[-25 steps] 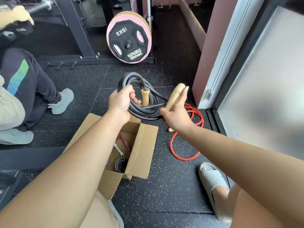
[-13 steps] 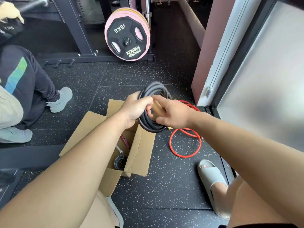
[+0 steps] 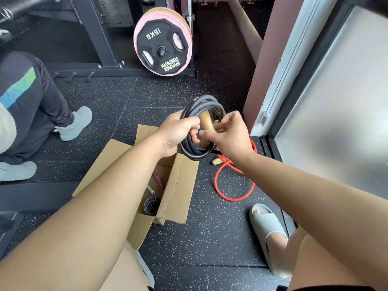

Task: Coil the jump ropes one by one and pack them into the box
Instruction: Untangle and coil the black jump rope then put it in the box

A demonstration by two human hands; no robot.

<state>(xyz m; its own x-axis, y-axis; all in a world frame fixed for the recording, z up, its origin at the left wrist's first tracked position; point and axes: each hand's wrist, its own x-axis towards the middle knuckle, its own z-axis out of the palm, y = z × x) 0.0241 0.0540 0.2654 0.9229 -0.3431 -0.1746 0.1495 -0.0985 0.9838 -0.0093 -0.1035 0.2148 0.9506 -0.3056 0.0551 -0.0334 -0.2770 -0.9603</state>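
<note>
Head view: open brown cardboard box [image 3: 178, 185] holds a grey rope coil [image 3: 151, 205]; above its far edge, left hand [image 3: 176, 135] grips the black coiled rope [image 3: 195, 153], right hand [image 3: 230, 136] pinches its wooden handle [image 3: 206, 124].

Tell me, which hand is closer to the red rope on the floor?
Right. The right hand is over the red rope, at its far loops; the left hand is farther left, over the box, gripping the black coiled rope.

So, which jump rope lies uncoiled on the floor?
The red rope, sprawled loose right of the box; the black rope is coiled in the left hand, and a grey coil sits inside the box.
</note>
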